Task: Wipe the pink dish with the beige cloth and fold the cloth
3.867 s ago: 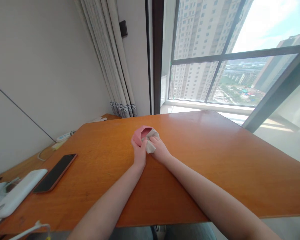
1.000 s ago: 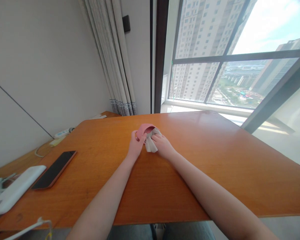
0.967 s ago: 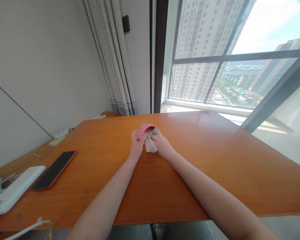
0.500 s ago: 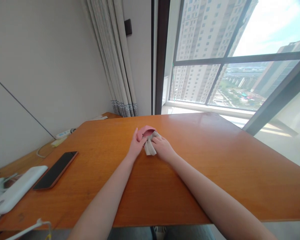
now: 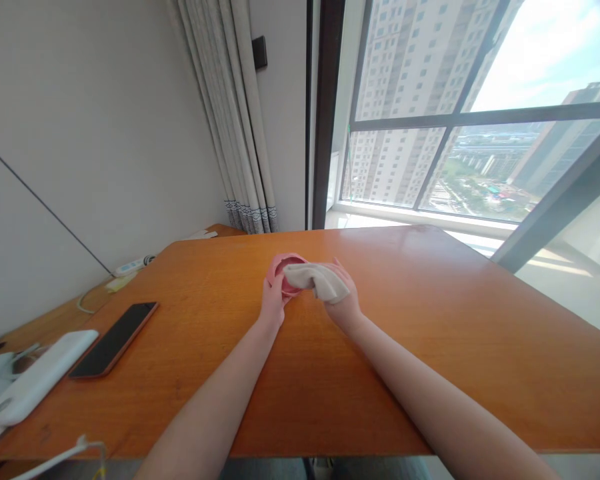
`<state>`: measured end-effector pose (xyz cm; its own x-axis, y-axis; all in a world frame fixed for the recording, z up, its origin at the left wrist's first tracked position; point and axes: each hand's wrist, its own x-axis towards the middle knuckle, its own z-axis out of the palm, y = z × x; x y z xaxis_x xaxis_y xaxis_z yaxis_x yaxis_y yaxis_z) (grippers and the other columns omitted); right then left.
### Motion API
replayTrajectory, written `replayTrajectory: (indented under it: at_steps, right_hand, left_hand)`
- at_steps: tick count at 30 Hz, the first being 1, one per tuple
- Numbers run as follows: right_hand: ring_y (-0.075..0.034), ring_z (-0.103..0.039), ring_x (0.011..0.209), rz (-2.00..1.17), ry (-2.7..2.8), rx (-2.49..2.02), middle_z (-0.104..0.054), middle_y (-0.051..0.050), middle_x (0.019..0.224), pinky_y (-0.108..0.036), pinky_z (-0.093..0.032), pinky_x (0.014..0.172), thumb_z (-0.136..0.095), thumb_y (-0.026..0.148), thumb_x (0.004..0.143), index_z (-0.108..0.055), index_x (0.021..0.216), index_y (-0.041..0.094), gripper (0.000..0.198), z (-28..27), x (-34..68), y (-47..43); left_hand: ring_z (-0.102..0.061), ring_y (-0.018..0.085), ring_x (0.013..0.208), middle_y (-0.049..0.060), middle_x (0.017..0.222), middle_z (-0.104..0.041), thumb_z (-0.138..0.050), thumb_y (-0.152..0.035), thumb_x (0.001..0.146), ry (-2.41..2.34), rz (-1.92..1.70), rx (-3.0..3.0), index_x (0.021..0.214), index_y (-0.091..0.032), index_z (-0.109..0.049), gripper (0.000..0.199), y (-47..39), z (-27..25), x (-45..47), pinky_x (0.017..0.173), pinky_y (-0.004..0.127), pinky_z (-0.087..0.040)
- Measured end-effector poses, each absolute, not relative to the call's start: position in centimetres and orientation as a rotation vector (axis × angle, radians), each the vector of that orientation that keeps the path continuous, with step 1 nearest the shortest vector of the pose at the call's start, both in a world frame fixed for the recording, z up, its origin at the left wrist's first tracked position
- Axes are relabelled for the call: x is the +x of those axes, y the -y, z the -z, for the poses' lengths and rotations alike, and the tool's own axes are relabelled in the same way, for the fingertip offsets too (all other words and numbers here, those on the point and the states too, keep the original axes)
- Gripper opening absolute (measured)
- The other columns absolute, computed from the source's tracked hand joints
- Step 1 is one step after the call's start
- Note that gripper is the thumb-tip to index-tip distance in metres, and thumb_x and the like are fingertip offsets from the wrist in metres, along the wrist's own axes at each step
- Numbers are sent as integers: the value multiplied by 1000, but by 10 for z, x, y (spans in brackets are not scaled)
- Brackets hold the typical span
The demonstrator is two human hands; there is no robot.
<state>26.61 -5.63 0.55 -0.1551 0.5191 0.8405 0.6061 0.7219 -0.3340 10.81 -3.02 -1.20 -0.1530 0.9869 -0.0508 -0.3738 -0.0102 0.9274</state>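
Note:
A pink hollow item (image 5: 275,265) with a rounded opening is held above the middle of the table; its exact kind is unclear. My left hand (image 5: 273,302) grips its near left side, with the thumb at the rim. From the opening a pale grey cloth (image 5: 325,281) stretches to the right, one end lying at the pink rim. My right hand (image 5: 347,303) has hold of the cloth's other end, the palm turned up under it. Some of the right fingers are hidden behind the fabric.
On the wooden table (image 5: 455,353), a dark-screened phone (image 5: 114,340) lies at left beside a white slab-shaped device (image 5: 40,380). A white cable (image 5: 55,460) hangs at the near left edge. A power strip (image 5: 133,266) lies by the wall. Beyond are a curtain (image 5: 235,133) and window.
My right hand has moved right and turned palm up, drawing the grey cloth out sideways from the pink item. The pink item has tilted, so its opening shows more.

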Motion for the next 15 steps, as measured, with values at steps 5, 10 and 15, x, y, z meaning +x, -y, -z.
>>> replayTrajectory:
  at_steps: [5,10,15]
  right_hand:
    - [-27,-32,134,192,1679,-980,-42,-9,140,-57,-15,112,-42,18,85,-38,137,25,53,-11,272,60]
    - [-31,-9,141,-52,2059,-1075,-16,-4,154,-56,-26,109,-46,10,78,-37,139,29,64,7,255,54]
    - [-31,2,142,-219,2085,-1030,-3,-1,155,-53,-25,110,-48,9,78,-42,136,30,62,12,239,63]
  left_hand:
    - [-59,18,98,7,123,-56,-64,-48,74,-1000,-1401,667,120,-26,-50,52,32,14,112,64,26,-54]
    - [-57,19,106,2,128,-54,-53,-51,82,-776,-1417,807,126,-32,-46,49,41,7,121,72,26,-54]
    - [-54,22,114,4,126,-57,-44,-52,86,-619,-1466,726,124,-25,-49,47,44,-2,122,90,33,-50]
